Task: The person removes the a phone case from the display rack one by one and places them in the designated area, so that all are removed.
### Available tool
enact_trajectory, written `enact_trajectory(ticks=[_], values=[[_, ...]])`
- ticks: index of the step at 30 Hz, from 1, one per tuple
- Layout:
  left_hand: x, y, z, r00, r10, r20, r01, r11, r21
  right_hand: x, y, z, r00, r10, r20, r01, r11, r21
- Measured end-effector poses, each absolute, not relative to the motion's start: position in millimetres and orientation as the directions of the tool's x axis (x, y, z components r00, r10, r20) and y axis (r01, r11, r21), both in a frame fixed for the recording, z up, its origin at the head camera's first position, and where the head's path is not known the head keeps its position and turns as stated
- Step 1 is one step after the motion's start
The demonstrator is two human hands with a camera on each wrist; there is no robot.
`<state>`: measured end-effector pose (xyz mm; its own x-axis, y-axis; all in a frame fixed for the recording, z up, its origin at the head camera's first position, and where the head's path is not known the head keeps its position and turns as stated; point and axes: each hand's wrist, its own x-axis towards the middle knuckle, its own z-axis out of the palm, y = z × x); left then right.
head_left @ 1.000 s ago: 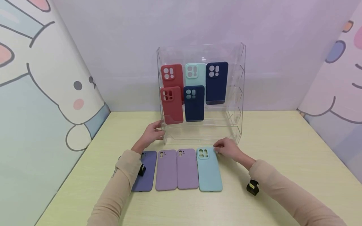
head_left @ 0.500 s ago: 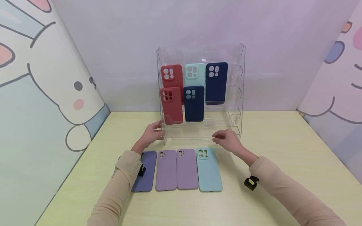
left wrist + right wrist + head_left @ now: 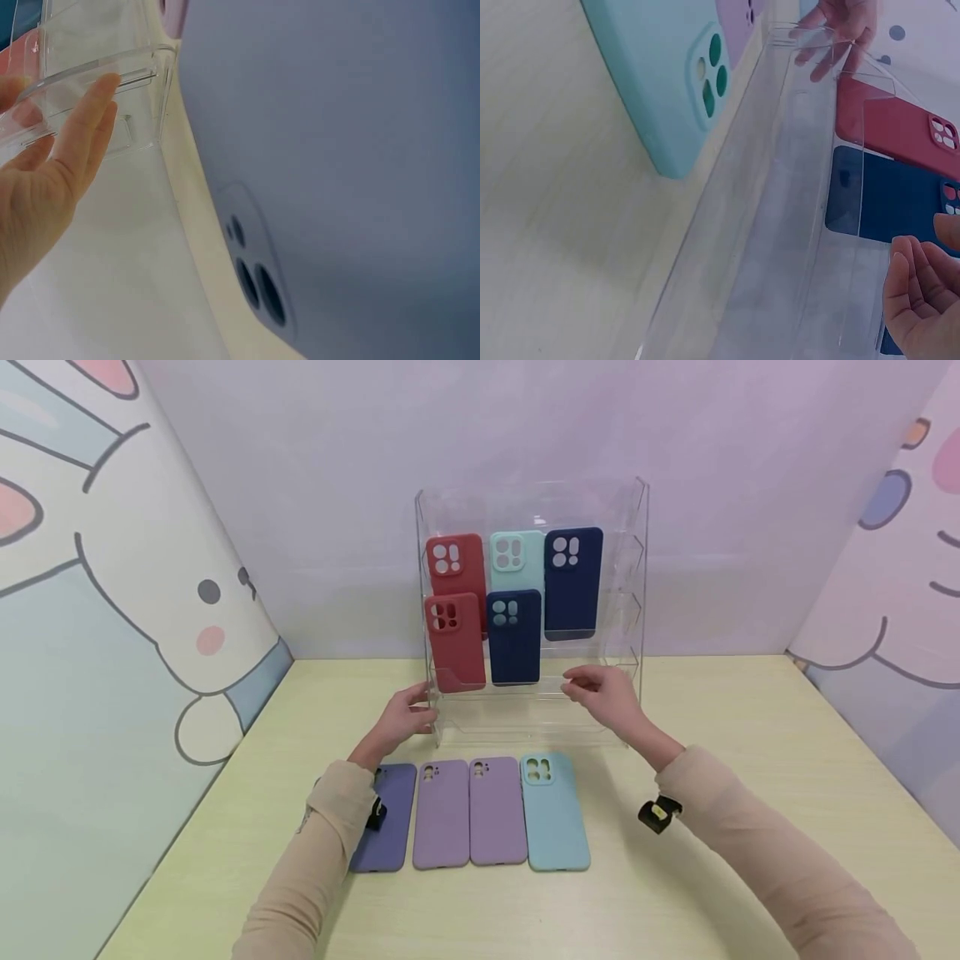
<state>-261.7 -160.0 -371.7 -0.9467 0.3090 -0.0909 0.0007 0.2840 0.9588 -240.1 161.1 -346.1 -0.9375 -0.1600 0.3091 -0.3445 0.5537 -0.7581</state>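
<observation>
My left hand (image 3: 405,714) touches the lower left side of a clear acrylic display rack (image 3: 532,737), its fingers extended against the side panel in the left wrist view. My right hand (image 3: 606,693) is raised before the rack's lower right part, fingers loosely bent and holding nothing. Two red phone cases (image 3: 457,643), two navy phone cases (image 3: 573,581) and a mint phone case (image 3: 517,552) stand in the rack. On the table before it lie a light blue phone case (image 3: 558,822), two lilac phone cases (image 3: 441,818) and a slate-blue phone case (image 3: 393,818), partly behind my left sleeve.
The pale wood-look table (image 3: 712,727) runs back to a whitish backdrop (image 3: 337,527). Side walls with cartoon animal prints stand left and right. Black wrist cameras (image 3: 660,814) sit on my sleeves.
My right hand has left the top corner of the light blue case and risen to the rack's lower right tiers, without a case. My left hand stays at the rack's side.
</observation>
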Motion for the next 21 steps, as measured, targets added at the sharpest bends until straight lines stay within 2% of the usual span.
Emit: enact_trajectory(ticks=[21], values=[[-261.3, -160.9, -372.2, -0.943, 0.322, -0.084, 0.009, 0.278, 0.961, -273.7, 136.8, -310.8, -0.89, -0.077, 0.45, -0.415, 0.546, -0.727]])
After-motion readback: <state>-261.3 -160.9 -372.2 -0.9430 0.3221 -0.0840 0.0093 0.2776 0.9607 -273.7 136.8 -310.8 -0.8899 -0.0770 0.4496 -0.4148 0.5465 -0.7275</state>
